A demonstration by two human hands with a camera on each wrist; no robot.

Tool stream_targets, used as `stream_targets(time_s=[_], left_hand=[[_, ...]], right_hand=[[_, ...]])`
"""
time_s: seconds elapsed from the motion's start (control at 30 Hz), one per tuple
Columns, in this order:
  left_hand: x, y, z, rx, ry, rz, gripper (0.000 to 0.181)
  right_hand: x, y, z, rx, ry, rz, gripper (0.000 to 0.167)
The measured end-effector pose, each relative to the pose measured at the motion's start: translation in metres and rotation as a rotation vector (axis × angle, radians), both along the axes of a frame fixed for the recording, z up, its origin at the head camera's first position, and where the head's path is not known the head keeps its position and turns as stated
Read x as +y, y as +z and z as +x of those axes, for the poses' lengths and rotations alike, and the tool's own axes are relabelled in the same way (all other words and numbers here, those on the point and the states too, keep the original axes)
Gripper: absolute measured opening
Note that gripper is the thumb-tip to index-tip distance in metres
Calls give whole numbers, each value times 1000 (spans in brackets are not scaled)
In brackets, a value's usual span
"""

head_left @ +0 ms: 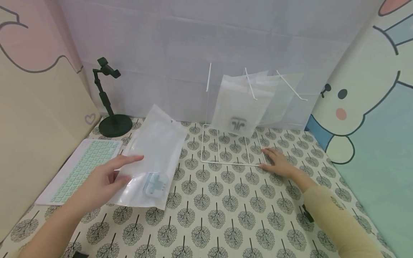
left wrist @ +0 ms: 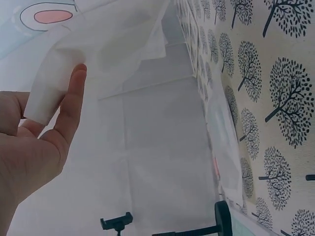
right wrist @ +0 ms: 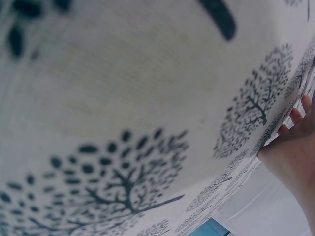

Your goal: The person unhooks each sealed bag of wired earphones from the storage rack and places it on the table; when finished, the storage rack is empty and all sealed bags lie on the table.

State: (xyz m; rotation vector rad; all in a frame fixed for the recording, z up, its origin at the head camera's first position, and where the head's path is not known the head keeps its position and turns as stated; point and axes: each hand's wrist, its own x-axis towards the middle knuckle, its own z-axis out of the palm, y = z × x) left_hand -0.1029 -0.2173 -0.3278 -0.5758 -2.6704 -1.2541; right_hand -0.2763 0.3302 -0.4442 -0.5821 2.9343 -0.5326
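My left hand (head_left: 104, 179) grips the left edge of a white plastic pouch (head_left: 158, 139), with forefinger and thumb over its face. In the left wrist view, the pouch (left wrist: 49, 88) passes between the fingers of that hand (left wrist: 44, 142). A white and pale blue item (head_left: 156, 184) shows through its lower end; a small hole is near its top. My right hand (head_left: 279, 164) rests by the front right corner of a white wire rack (head_left: 226, 163), fingertips touching its base. The right wrist view shows this hand (right wrist: 295, 147) low against the tablecloth; the rack's contact is hidden there.
Similar frosted pouches hang on the rack's prongs; the front pouch (head_left: 243, 107) shows a dark earphone shape. A black phone stand (head_left: 115, 125) stands at the back left, behind a white keyboard (head_left: 87, 168) with green keys. Printed cloth walls enclose the tree-patterned tablecloth (head_left: 216, 218).
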Motion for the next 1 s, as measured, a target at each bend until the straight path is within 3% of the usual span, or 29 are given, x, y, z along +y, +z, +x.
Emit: stream_targets(time_s=[0.2,0.37,0.5,0.77,1.0], left_hand=[[-6,-8,8,-111,-11,20,61],[-10,-16,15,-271,1,62,63],[-14,-24,20,-389,-27,124,64],[-31,-39,27,-452,-144,140,66],[-42,-47,28,-493,-133,66,64]], right_hand=[[1,-1,0,-3,-2,-1,79],[0,1,1,-8,-7,-12,79],[0,3,2,-1,-3,-24,79],[-1,3,0,0,-5,-18,78],[-1,1,0,-11,-7,-9,79]])
